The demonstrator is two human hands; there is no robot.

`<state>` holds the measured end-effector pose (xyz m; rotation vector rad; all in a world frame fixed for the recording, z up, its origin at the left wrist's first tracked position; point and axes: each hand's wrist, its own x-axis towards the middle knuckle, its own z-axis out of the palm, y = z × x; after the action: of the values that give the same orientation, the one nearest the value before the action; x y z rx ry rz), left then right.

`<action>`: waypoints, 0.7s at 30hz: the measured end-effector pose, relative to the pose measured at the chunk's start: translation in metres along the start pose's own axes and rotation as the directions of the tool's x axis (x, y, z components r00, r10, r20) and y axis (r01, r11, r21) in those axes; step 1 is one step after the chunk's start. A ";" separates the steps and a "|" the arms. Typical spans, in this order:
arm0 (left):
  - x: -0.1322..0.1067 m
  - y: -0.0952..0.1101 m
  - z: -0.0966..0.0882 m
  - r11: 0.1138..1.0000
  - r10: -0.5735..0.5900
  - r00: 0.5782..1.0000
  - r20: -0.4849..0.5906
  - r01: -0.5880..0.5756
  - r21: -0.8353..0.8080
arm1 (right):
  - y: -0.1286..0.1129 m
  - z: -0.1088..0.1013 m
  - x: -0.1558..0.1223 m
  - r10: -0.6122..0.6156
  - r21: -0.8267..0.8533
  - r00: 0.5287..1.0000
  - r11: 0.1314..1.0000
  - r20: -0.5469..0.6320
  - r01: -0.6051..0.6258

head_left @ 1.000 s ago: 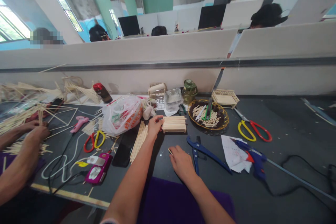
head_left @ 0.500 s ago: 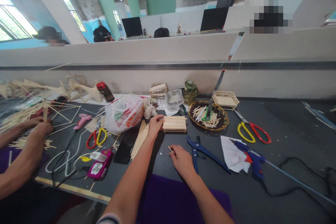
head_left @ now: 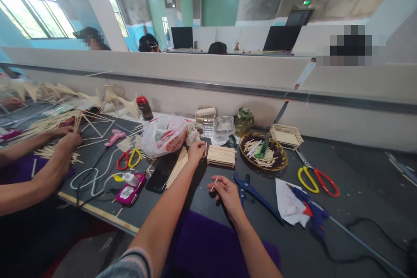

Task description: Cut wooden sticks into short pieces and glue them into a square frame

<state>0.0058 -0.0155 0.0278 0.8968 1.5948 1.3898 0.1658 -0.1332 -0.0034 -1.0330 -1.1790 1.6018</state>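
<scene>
My left hand (head_left: 196, 151) reaches forward, its fingers closed against the left end of a flat panel of glued bamboo sticks (head_left: 221, 156) lying on the dark table (head_left: 352, 169). Nearer to me, my right hand (head_left: 227, 191) pinches a short bamboo stick (head_left: 214, 183), lifted just off the table. A loose bundle of long sticks (head_left: 177, 167) lies left of my left wrist. Blue-handled cutters (head_left: 252, 186) lie right beside my right hand.
A round wicker tray (head_left: 282, 161) of short sticks, a small stick basket (head_left: 286, 134), yellow-and-red scissors (head_left: 316, 178) and a blue glue gun (head_left: 312, 213) lie to the right. A plastic bag (head_left: 164, 135), phone (head_left: 159, 174) and pink device (head_left: 130, 189) lie left. Another person's hands (head_left: 67, 138) work sticks at far left.
The camera has turned and tilted up. My right hand has lifted the short stick off the table and turned it upward. My left hand stays at the panel's left end.
</scene>
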 end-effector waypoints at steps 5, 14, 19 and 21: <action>-0.025 0.005 -0.017 0.958 -0.127 0.986 0.104 0.149 -0.245 | -0.005 0.001 -0.003 -0.024 -0.001 0.999 1.000 -0.021 0.024; -0.084 -0.015 -0.034 0.842 -0.221 0.927 0.303 0.338 -0.421 | 0.000 0.004 -0.005 -0.135 -0.155 0.990 0.980 -0.050 0.126; -0.102 -0.041 -0.032 0.846 -0.196 0.921 0.335 0.332 -0.417 | 0.000 0.005 -0.006 -0.195 -0.344 0.980 0.923 -0.036 0.171; -0.107 -0.051 -0.030 0.879 -0.131 0.944 0.301 0.252 -0.405 | -0.002 0.006 -0.009 -0.206 -0.438 0.978 0.881 -0.018 0.177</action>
<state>0.0226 -0.1308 -0.0072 0.6000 1.0715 1.3463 0.1633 -0.1427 0.0009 -1.1921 -1.5860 1.1642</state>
